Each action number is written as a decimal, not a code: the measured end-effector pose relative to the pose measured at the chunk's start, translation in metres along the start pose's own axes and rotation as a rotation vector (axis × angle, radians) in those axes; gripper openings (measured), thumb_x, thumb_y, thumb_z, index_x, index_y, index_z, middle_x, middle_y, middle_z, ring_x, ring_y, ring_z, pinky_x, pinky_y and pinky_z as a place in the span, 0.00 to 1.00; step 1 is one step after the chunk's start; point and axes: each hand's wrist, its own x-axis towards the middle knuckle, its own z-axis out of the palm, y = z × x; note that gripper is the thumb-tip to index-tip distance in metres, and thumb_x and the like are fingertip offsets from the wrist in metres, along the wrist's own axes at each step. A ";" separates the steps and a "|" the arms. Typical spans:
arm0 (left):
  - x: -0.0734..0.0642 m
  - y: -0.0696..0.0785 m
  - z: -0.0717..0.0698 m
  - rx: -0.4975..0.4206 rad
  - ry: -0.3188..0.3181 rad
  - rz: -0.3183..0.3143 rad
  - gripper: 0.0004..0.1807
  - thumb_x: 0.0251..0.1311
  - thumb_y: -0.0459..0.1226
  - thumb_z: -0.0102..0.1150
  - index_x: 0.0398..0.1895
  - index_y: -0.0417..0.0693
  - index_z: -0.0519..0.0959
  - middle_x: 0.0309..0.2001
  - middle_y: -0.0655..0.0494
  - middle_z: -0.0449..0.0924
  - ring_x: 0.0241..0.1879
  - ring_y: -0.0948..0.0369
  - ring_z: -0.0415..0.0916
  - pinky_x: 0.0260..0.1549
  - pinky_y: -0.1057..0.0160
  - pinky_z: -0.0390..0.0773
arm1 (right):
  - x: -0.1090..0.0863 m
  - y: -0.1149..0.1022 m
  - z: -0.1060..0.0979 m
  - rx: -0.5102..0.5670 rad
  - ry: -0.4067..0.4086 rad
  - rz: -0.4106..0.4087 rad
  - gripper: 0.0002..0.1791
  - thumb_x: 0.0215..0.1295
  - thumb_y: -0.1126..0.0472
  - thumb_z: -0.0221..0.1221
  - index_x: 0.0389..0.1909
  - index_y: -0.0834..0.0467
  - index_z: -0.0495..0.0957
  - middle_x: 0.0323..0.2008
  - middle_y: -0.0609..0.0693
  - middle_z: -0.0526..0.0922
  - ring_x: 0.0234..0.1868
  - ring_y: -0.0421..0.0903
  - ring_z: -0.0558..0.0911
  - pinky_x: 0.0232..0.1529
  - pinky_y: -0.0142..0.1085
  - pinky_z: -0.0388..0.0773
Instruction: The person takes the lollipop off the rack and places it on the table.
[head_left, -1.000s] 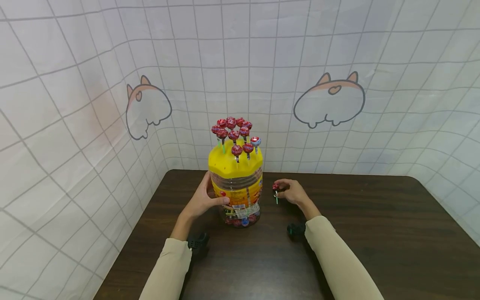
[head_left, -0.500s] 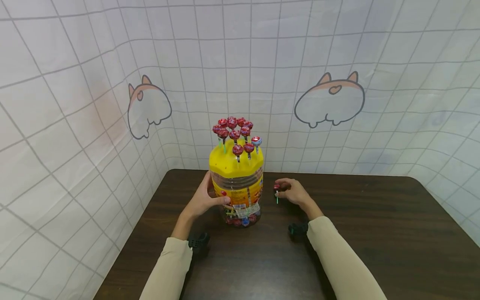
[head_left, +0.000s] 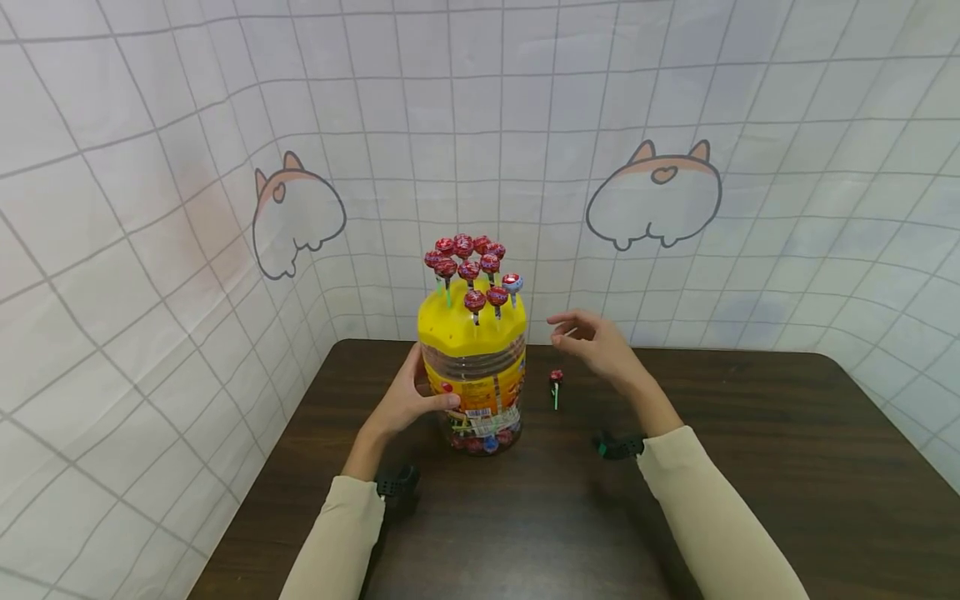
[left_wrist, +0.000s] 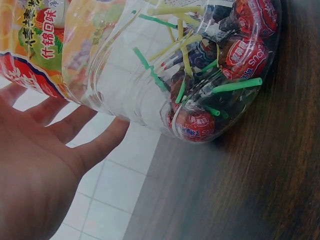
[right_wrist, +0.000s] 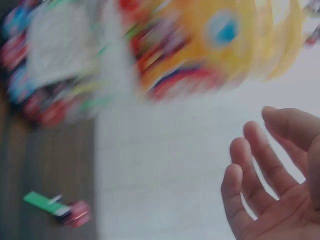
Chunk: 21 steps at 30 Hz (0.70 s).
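Observation:
A large clear plastic jar (head_left: 480, 392) with a yellow lid (head_left: 471, 329) and orange label stands upright on the table. Several wrapped lollipops (head_left: 475, 302) stick up from the lid, mostly red, one blue and white. More lollipops (left_wrist: 245, 57) show through the jar's bottom in the left wrist view. My left hand (head_left: 405, 400) grips the jar's left side, thumb across the front, fingers reaching behind. Right of the jar, a single red lollipop (head_left: 556, 377) with a green stick lies on the table. My right hand (head_left: 600, 346) hovers above and beyond it, fingers loosely bent and holding nothing.
The dark wooden table (head_left: 750, 450) runs under both arms. Close behind it hangs a white grid-patterned curtain (head_left: 517, 167), which also covers both sides. Dark camera straps (head_left: 618, 446) sit at the wrists.
My right hand has let go of the red lollipop and lifted up and slightly right. The lollipop stays lying on the table. My left hand and the jar have not moved.

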 end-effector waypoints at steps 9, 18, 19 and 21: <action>-0.001 0.001 0.000 -0.019 -0.010 0.007 0.49 0.60 0.38 0.72 0.78 0.63 0.51 0.68 0.49 0.67 0.63 0.48 0.73 0.61 0.46 0.80 | 0.009 -0.073 0.011 0.072 0.094 -0.285 0.18 0.71 0.62 0.63 0.60 0.58 0.79 0.46 0.59 0.85 0.45 0.43 0.83 0.45 0.30 0.82; -0.002 0.004 0.002 -0.016 -0.005 0.007 0.50 0.60 0.41 0.73 0.79 0.65 0.51 0.69 0.49 0.67 0.64 0.48 0.72 0.62 0.43 0.79 | 0.014 -0.092 0.020 0.138 0.082 -0.353 0.22 0.67 0.69 0.64 0.62 0.62 0.76 0.43 0.61 0.83 0.42 0.45 0.84 0.45 0.30 0.84; -0.002 0.004 0.001 -0.015 -0.004 0.008 0.50 0.60 0.41 0.73 0.79 0.64 0.51 0.69 0.49 0.67 0.64 0.48 0.72 0.62 0.43 0.79 | 0.014 -0.092 0.020 0.134 0.081 -0.353 0.22 0.67 0.69 0.64 0.62 0.61 0.76 0.43 0.61 0.83 0.43 0.46 0.84 0.46 0.30 0.84; -0.003 0.004 0.001 -0.011 0.000 0.003 0.50 0.60 0.41 0.73 0.79 0.65 0.51 0.69 0.50 0.67 0.64 0.48 0.72 0.62 0.43 0.78 | 0.013 -0.093 0.020 0.128 0.075 -0.353 0.22 0.67 0.69 0.64 0.62 0.61 0.76 0.43 0.61 0.84 0.43 0.47 0.84 0.46 0.31 0.84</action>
